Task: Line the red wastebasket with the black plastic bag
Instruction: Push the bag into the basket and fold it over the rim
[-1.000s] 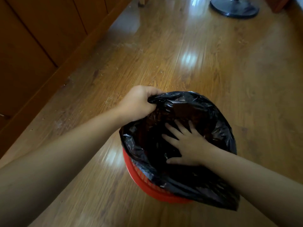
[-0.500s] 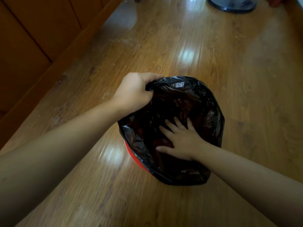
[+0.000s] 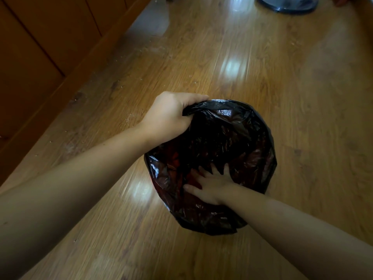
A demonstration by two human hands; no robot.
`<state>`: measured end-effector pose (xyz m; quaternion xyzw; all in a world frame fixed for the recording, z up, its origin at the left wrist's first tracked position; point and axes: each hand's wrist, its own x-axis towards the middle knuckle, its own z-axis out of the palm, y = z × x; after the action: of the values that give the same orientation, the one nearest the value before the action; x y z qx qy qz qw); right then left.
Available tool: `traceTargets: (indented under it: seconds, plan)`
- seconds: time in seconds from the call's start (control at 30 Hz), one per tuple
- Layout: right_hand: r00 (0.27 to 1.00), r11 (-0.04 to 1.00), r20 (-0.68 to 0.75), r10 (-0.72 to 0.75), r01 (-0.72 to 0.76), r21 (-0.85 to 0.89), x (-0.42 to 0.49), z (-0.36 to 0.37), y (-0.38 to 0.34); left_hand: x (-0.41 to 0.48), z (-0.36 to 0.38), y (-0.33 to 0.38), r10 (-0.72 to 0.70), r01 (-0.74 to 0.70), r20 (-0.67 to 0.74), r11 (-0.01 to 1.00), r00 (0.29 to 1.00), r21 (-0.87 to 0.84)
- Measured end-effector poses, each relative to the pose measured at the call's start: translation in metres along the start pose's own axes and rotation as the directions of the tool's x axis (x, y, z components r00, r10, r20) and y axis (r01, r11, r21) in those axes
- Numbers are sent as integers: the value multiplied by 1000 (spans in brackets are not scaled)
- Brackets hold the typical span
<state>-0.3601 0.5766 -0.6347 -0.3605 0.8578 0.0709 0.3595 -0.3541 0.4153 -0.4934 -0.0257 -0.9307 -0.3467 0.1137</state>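
Sinking lower than a second ago, the right hand (image 3: pixel 212 184) is pressing into the black plastic bag (image 3: pixel 232 134), its fingers spread wide and flat against the film. The left hand (image 3: pixel 167 118) is still gripping the bag's far-left edge, fingers curled round a bunched fold and holding the mouth up. The bright red rim that was showing at the near side is now being covered by the skirt of plastic, so the lining is looking well along: the bag is filling the cavity, and what is probably remaining is folding the mouth over the rim. The red wastebasket (image 3: pixel 176 164) is standing on the wooden floor (image 3: pixel 262 67), showing only as red glints through the thin, crinkled, glossy film, which is hanging loose and uneven all round
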Motion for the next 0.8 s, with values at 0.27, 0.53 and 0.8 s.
traceTargets:
  seconds: [0.27,0.53,0.8]
  plan:
    - [965,997,-258,-36,17,-74,17,-19,-10,3,-6,-7,-93,96,30,985,995,-140]
    - [988,975,19,154,-148,-167,28,-8,9,3,-2,-8,-58,57,-6,991,998,-122]
    - [987,924,-122,102,-140,-356,8,-16,13,7,-3,-12,-71,67,-32,992,997,-103]
